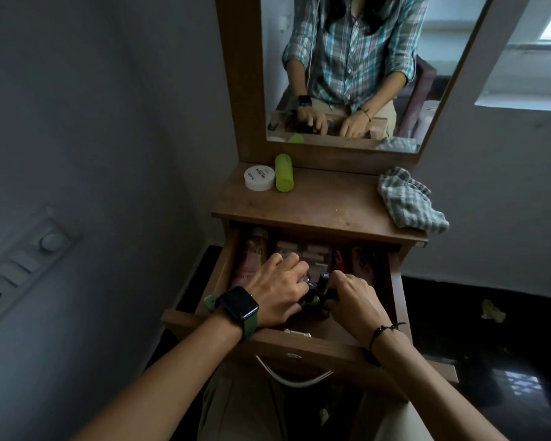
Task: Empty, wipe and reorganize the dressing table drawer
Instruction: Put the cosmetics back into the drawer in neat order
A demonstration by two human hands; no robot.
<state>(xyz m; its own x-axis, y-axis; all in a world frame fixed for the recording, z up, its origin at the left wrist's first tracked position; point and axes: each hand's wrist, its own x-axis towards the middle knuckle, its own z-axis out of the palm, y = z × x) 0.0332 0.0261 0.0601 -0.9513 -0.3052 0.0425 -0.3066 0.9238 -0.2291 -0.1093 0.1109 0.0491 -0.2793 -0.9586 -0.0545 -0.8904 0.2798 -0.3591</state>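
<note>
The wooden drawer [395, 281] of the dressing table is pulled out towards me. Both hands are down inside it. My left hand [277, 289], with a dark watch on a green strap, is curled over a cluster of small dark-capped bottles [319, 281] near the drawer's front. My right hand [355, 299], with a black cord at the wrist, grips the same cluster from the right. A pinkish tube [255, 256] lies along the drawer's left side. Flat pink boxes [312, 253] and a red packet [360, 261] lie at the back.
On the table top [331, 202] stand a white round jar [259, 177] and a lime-green cylinder [284, 173] at the back left. A checked cloth [409, 202] lies crumpled at the right edge. The mirror [357, 74] rises behind. A wall switch panel [23, 259] is at left.
</note>
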